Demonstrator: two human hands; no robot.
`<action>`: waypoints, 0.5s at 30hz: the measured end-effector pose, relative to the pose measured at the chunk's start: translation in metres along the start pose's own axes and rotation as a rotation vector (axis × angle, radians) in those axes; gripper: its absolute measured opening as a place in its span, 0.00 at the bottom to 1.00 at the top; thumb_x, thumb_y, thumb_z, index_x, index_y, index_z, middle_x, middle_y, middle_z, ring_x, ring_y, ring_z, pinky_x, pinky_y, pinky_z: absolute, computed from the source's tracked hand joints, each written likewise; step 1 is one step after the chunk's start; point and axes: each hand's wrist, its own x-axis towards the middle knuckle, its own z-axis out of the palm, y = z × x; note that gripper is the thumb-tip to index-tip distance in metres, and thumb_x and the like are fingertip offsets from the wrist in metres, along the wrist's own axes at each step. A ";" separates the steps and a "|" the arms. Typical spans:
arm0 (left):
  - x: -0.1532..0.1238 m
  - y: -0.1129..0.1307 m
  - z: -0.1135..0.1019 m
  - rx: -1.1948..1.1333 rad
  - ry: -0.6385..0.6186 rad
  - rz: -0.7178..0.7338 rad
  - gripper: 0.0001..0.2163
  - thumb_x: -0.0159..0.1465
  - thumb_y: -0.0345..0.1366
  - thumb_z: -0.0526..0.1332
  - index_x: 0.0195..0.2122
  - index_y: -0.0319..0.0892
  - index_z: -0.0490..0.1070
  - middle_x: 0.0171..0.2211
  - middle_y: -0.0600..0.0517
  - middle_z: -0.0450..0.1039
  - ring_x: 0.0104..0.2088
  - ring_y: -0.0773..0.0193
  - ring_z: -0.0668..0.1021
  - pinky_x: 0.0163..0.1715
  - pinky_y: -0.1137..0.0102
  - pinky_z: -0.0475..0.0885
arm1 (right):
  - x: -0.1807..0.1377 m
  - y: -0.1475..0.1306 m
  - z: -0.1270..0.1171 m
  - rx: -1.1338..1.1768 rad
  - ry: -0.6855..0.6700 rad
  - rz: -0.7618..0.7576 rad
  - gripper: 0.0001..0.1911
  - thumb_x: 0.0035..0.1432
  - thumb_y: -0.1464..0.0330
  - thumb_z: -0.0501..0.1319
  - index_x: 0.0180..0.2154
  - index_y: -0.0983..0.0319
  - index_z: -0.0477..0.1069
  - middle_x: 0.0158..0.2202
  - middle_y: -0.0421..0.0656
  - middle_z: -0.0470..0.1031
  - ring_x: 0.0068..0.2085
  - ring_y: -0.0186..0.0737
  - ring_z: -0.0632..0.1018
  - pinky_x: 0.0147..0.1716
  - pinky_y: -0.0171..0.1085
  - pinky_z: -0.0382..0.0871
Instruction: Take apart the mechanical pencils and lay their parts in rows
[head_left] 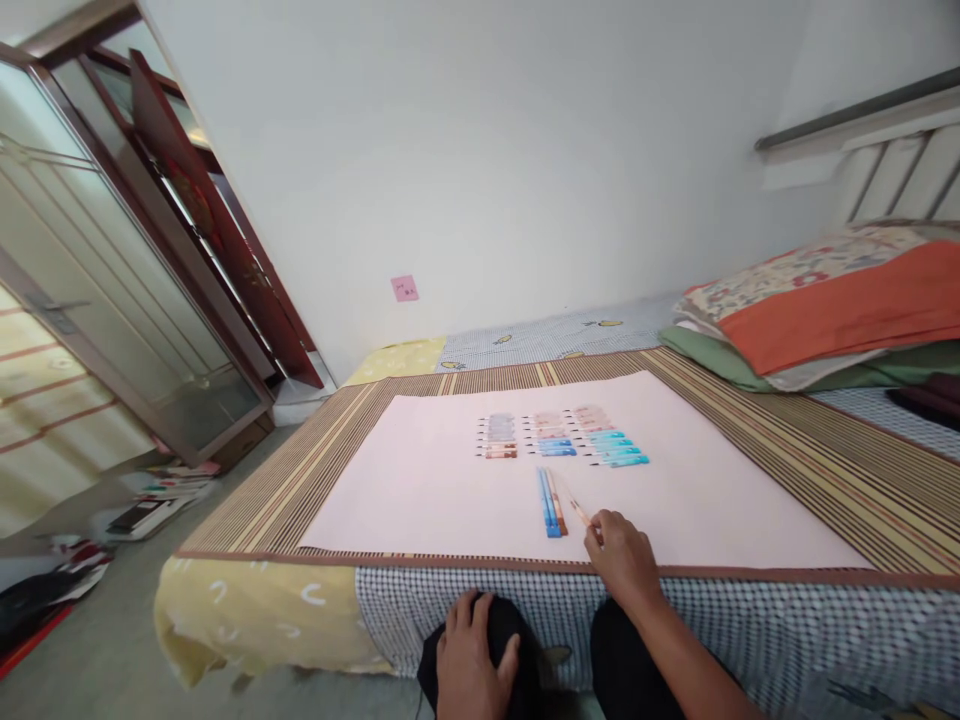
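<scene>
Pinching a pen (580, 513), right fingers (602, 522) curl; left fingers (464, 610) spread over knee (512, 619).

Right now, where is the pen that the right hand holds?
In the head view, right of centre, the pen is in the right hand at the pale sheet's near side, just right of the brown-ended pen.

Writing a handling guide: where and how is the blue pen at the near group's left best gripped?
Probably pinch the blue pen by its thicker near end, from above, near side: it lies flat, slim end pointing away, close beside another pen.
</scene>
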 end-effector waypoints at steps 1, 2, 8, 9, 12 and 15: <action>-0.001 -0.002 0.000 -0.007 0.007 0.002 0.26 0.63 0.43 0.55 0.62 0.45 0.68 0.65 0.44 0.64 0.65 0.49 0.64 0.60 0.60 0.62 | 0.000 0.002 0.000 0.001 0.011 0.006 0.06 0.63 0.71 0.55 0.32 0.60 0.66 0.32 0.45 0.75 0.34 0.43 0.75 0.33 0.40 0.56; -0.001 -0.004 0.000 -0.013 0.016 0.002 0.26 0.64 0.43 0.55 0.62 0.44 0.69 0.65 0.44 0.64 0.64 0.49 0.65 0.60 0.60 0.62 | 0.000 0.005 0.000 0.005 0.023 0.010 0.06 0.62 0.71 0.54 0.32 0.60 0.66 0.31 0.45 0.74 0.34 0.43 0.75 0.33 0.40 0.57; -0.002 -0.017 0.002 -0.017 0.041 -0.003 0.26 0.64 0.42 0.55 0.62 0.43 0.69 0.64 0.42 0.65 0.63 0.49 0.66 0.59 0.61 0.63 | 0.002 0.019 -0.003 0.105 0.139 0.045 0.06 0.59 0.70 0.53 0.29 0.57 0.62 0.29 0.45 0.72 0.32 0.45 0.73 0.33 0.41 0.62; -0.001 -0.020 0.003 -0.015 0.036 -0.003 0.26 0.64 0.43 0.56 0.62 0.43 0.69 0.64 0.42 0.65 0.63 0.49 0.66 0.59 0.61 0.63 | 0.003 0.022 -0.004 0.134 0.154 0.052 0.05 0.58 0.69 0.53 0.28 0.57 0.62 0.29 0.45 0.71 0.33 0.46 0.73 0.34 0.41 0.63; 0.000 -0.026 0.005 -0.008 0.042 -0.007 0.26 0.63 0.43 0.56 0.62 0.43 0.69 0.64 0.42 0.65 0.63 0.49 0.66 0.59 0.61 0.63 | 0.004 0.030 -0.010 0.243 0.143 0.127 0.04 0.55 0.66 0.54 0.28 0.57 0.63 0.29 0.46 0.73 0.34 0.47 0.75 0.35 0.42 0.66; 0.001 -0.029 0.007 -0.018 0.065 -0.012 0.26 0.62 0.42 0.57 0.62 0.43 0.70 0.63 0.43 0.66 0.63 0.49 0.67 0.59 0.61 0.63 | 0.006 0.041 -0.016 0.415 0.066 0.342 0.07 0.52 0.62 0.56 0.30 0.57 0.68 0.30 0.45 0.77 0.33 0.47 0.76 0.33 0.43 0.67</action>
